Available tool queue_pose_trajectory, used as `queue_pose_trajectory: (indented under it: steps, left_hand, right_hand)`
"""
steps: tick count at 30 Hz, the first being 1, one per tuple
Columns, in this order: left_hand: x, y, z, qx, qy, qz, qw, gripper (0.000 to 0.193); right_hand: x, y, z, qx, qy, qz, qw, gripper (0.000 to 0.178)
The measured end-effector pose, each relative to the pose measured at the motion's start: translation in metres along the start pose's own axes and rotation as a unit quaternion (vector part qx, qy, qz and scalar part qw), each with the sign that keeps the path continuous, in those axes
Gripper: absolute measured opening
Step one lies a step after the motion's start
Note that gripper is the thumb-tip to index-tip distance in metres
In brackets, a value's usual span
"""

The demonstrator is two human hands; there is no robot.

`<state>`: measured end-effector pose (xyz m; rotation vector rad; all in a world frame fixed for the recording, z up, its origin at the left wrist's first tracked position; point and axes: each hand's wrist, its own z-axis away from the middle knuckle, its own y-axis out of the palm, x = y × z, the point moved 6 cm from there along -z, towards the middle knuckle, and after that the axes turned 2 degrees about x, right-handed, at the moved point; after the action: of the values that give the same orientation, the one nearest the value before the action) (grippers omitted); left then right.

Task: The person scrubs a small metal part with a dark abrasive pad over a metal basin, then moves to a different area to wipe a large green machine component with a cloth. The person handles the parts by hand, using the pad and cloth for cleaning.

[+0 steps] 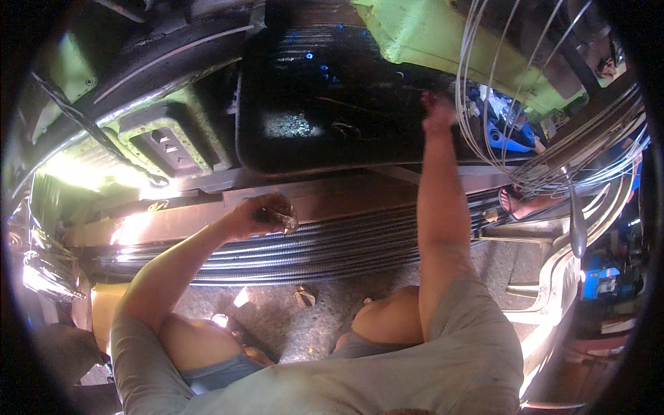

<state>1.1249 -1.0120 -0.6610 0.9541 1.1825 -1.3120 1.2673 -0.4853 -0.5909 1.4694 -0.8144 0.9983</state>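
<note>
Steel ribbed bars (311,249) are lying crosswise just below the left hand (266,214), its grip closing on a small dark object; right hand (438,111) is touching the black tank (311,104), grip unclear.

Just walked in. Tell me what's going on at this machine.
A person sits over a bundle of ribbed steel bars on the ground. The left hand is closed on a small dark object just above the bars; what it is cannot be told. The right hand reaches up to the dark machine bed, beside loops of thin wire.
</note>
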Motion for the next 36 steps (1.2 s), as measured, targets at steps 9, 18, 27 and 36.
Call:
queue_pose_trajectory:
  steps: [9,18,27,36]
  left_hand:
    - [-0.007,-0.003,0.001,-0.018,0.002,-0.095,0.995,0.074]
    - [-0.014,0.006,-0.01,-0.033,0.061,-0.08,0.994,0.062]
    - [-0.022,0.003,0.007,-0.032,-0.038,-0.1,0.994,0.056]
    - [-0.008,0.011,0.004,0.005,-0.031,-0.135,0.99,0.06]
  right_hand:
    - [0.029,-0.067,-0.008,-0.03,-0.092,0.095,0.991,0.029]
    - [0.021,0.066,0.047,0.162,-0.251,0.456,0.838,0.029]
    - [0.021,0.111,0.101,0.281,-0.222,0.554,0.752,0.027]
    - [-0.004,0.077,0.069,0.283,-0.191,0.611,0.715,0.021]
